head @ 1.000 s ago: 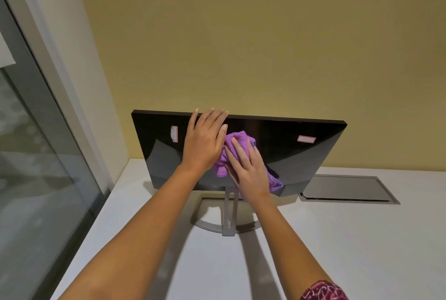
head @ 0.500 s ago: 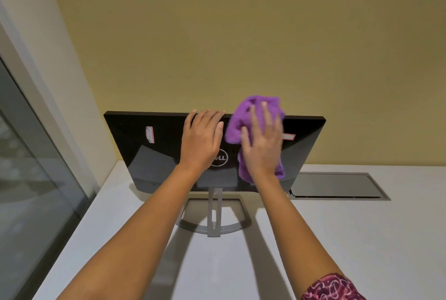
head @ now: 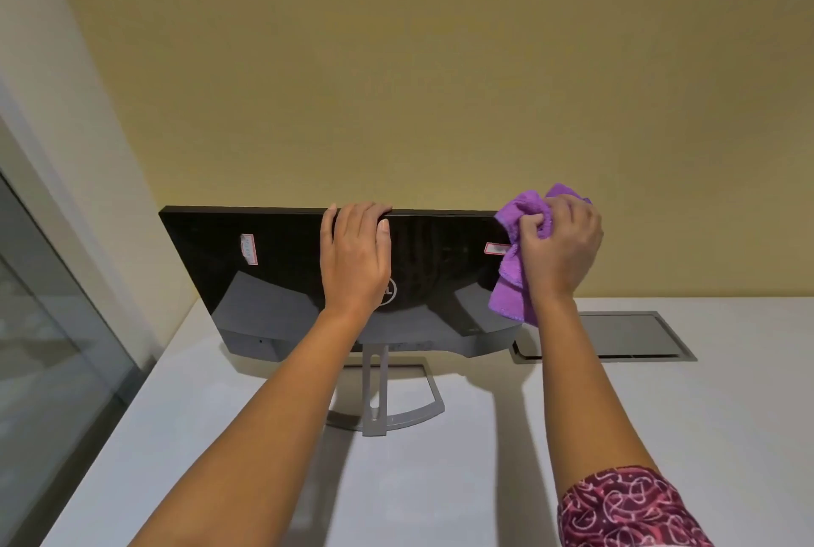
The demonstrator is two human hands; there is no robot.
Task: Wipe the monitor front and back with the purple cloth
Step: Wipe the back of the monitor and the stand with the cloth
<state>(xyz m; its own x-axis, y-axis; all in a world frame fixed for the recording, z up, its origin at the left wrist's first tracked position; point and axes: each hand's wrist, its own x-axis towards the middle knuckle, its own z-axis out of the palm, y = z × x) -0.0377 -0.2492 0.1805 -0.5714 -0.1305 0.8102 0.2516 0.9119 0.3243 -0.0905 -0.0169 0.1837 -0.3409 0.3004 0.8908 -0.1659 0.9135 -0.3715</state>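
Monitor stood on stand near far edge of table, back toward camera, wall just behind. Left hand lay on monitor's back at middle, fingers hooked over top edge. Right hand gripped cloth at monitor's upper right corner, cloth hanging down right edge. Recessed panel sat in table, right of monitor. Glass partition ran along table's left side.

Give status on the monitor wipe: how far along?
Mid-job, on the back. Done: nothing provable, though the monitor shows a glossy, smear-free back. In hand: right hand presses the purple cloth at the back's upper right corner; left hand grips the top edge. Left: the front faces the wall, unseen, likely undone.
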